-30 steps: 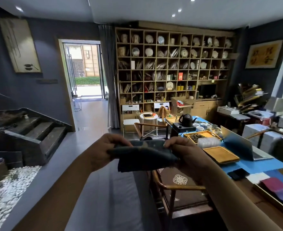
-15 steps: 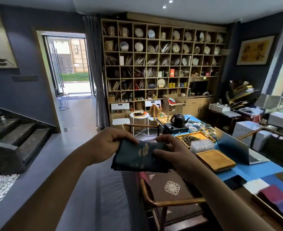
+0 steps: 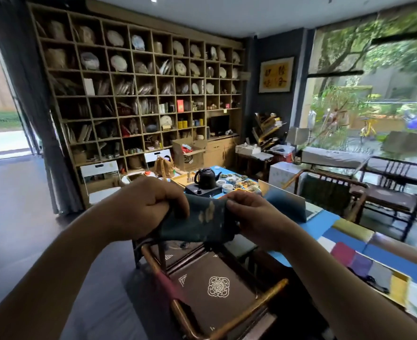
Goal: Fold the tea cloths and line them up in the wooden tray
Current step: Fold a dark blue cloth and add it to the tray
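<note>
Both hands are holding a dark teal tea cloth with pale gold cloud motifs (image 3: 203, 223) in the air above a wooden armchair with a brown cushion bearing a white knot emblem (image 3: 218, 287): the left hand (image 3: 143, 207) is gripping its left edge with curled fingers, and the right hand (image 3: 256, 217) is pinching its right edge. A wooden tray holding a row of folded coloured cloths (image 3: 374, 273) is lying on the blue-covered table (image 3: 330, 220) at the right, well apart from the held cloth. A framed yellow calligraphy panel (image 3: 275, 74) is hanging on the dark wall, its characters too blurred to read, and open grey floor (image 3: 18, 204) is stretching away on the left.
</note>
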